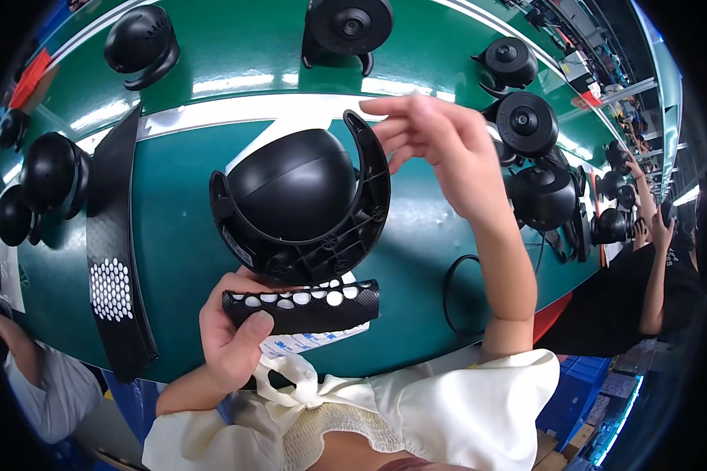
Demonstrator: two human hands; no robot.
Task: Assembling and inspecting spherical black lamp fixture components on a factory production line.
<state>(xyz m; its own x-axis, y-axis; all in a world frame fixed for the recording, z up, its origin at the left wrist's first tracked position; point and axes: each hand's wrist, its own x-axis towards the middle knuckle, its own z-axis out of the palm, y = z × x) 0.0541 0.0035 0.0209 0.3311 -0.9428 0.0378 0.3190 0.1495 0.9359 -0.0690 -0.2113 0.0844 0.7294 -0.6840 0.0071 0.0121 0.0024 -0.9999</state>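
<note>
My left hand (232,330) is closed around a rolled black textured sheet (314,310) dotted with white round pads. Beneath the roll, white backing paper (322,339) with blue print sticks out. Right behind it a black dome-shaped housing (294,184) sits in a U-shaped black bracket (346,243), its ribbed underside facing me. Beside the tip of the bracket's right arm, my right hand (448,141) is open, fingers stretched to the left and slightly blurred. Nothing shows in its fingers; whether they touch the bracket, I cannot tell.
A long black strip (118,220) with a patch of white round pads lies left on the green table (173,235). Similar black units (55,173) stand left, far and right (538,196). A black cable loop (448,290) lies near my right forearm. Other people (644,290) sit on both sides.
</note>
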